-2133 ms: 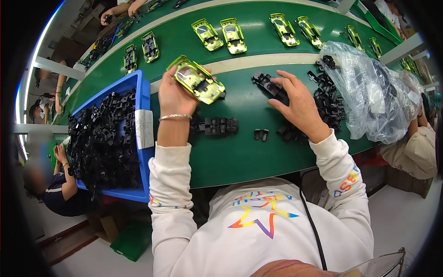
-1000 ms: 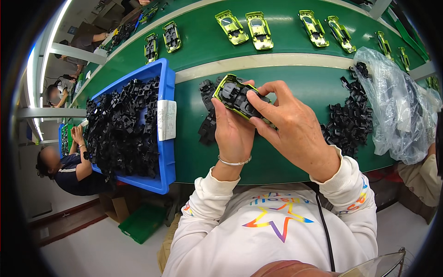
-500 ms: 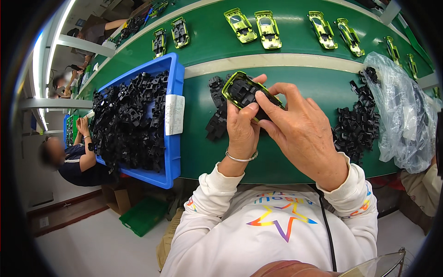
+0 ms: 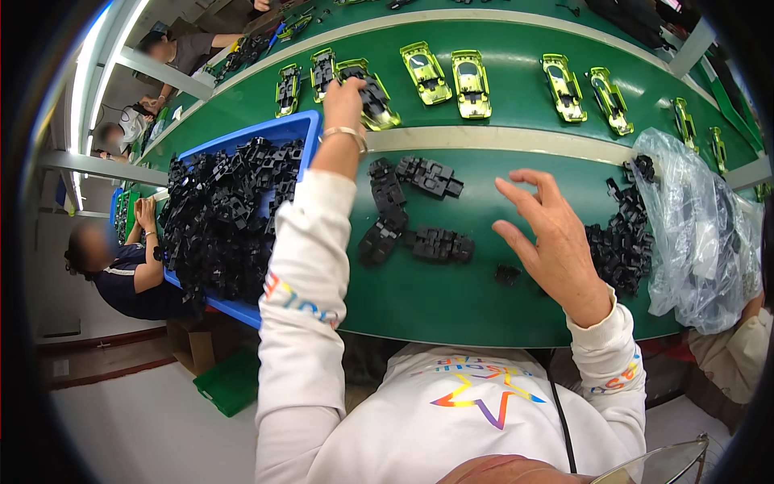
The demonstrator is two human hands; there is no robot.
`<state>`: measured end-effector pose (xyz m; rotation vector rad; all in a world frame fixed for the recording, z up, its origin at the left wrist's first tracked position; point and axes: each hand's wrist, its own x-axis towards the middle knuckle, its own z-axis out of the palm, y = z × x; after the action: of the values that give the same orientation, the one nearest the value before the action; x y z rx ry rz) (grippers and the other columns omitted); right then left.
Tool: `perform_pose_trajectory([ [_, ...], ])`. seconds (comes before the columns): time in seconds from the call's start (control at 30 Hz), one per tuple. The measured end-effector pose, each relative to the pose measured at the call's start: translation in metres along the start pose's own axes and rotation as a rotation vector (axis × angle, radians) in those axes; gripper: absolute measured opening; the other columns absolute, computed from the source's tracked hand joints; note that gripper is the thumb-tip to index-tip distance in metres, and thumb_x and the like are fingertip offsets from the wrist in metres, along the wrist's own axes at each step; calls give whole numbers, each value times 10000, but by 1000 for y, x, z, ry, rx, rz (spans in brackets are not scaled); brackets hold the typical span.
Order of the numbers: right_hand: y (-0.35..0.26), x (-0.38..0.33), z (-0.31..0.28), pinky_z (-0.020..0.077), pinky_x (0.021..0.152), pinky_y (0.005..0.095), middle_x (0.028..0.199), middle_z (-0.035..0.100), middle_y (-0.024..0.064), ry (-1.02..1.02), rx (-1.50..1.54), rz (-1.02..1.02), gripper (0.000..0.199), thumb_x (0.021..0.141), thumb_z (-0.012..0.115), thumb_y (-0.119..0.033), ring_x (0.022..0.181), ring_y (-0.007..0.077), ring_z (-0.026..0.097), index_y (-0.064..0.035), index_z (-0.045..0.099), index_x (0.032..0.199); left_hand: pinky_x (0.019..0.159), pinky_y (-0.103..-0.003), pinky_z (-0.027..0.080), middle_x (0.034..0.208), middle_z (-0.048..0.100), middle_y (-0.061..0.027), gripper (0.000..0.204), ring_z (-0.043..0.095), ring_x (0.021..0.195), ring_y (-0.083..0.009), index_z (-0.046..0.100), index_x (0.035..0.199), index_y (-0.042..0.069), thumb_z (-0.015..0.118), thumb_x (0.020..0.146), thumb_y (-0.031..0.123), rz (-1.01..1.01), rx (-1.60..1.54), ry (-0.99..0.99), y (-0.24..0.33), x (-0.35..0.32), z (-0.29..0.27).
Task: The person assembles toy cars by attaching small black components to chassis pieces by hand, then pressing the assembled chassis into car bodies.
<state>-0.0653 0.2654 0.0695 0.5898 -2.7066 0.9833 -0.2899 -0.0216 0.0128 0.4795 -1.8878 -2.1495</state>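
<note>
My left hand (image 4: 345, 95) is stretched far out across the green desk (image 4: 451, 298), its fingers closed on a yellow-green toy car (image 4: 369, 98) that lies with its black underside up on the far belt. The car's long axis runs from near my fingers away to the right and slightly toward me, at a slant to the neighbouring cars. Just to the left of that hand sit two more upturned cars (image 4: 306, 79), and to its right a row of yellow-green car bodies (image 4: 451, 74) lies roof-up, each pointing away from me. My right hand (image 4: 548, 234) hovers nearer to me, fingers spread and holding nothing, well apart from the left. Between the two hands lie small stacks of black plastic parts (image 4: 419, 210), and one loose black piece (image 4: 507, 274) rests just left of my right wrist. Right of that hand is a heap of black parts (image 4: 625, 242) spilling from a clear plastic bag (image 4: 701, 234). Left of my left sleeve stands a blue bin (image 4: 234, 306) full of black parts.
</note>
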Motion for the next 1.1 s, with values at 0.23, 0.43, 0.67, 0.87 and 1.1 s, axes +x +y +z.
perform_pose_trajectory([
  [0.23, 15, 4, -1, 475, 752, 392, 1125, 622, 87, -139, -18, -6, 416, 839, 740, -127, 863, 287, 612, -50, 616, 1228, 825, -373, 529, 1019, 713, -204, 381, 685, 898, -298, 666, 1074, -89, 771, 750, 81, 244, 615, 96, -22, 191, -58],
  [0.43, 21, 39, 23, 465, 797, 384, 1096, 621, 88, -157, -59, -45, 462, 805, 770, -154, 922, 277, 605, -29, 615, 1221, 972, -388, 478, 1204, 652, -266, 556, 643, 1112, -344, 573, 1260, -100, 764, 775, 94, 130, 384, 176, -57, 194, -3],
  [0.67, 17, 76, 78, 465, 856, 405, 1135, 603, 102, -130, -139, -98, 551, 798, 778, -192, 1007, 295, 582, -5, 574, 1275, 1011, -484, 456, 1208, 603, -351, 771, 574, 1163, -490, 375, 1354, -93, 755, 801, 286, 263, 946, 178, -24, 138, 15],
  [0.87, 30, 60, 67, 467, 849, 394, 1021, 613, 122, -85, -167, -120, 543, 796, 774, -216, 944, 293, 591, 13, 576, 1247, 999, -457, 455, 1288, 559, -291, 623, 555, 1178, -438, 473, 1306, -87, 692, 854, 283, 702, 974, 154, -18, 79, 32],
  [1.1, 46, 33, 24, 460, 784, 402, 959, 620, 112, -34, -165, 49, 527, 807, 766, -207, 900, 291, 586, 19, 582, 1247, 821, -441, 525, 899, 715, -213, 376, 675, 895, -415, 745, 862, 15, 680, 785, 378, 225, 938, -138, -47, 66, 54],
])
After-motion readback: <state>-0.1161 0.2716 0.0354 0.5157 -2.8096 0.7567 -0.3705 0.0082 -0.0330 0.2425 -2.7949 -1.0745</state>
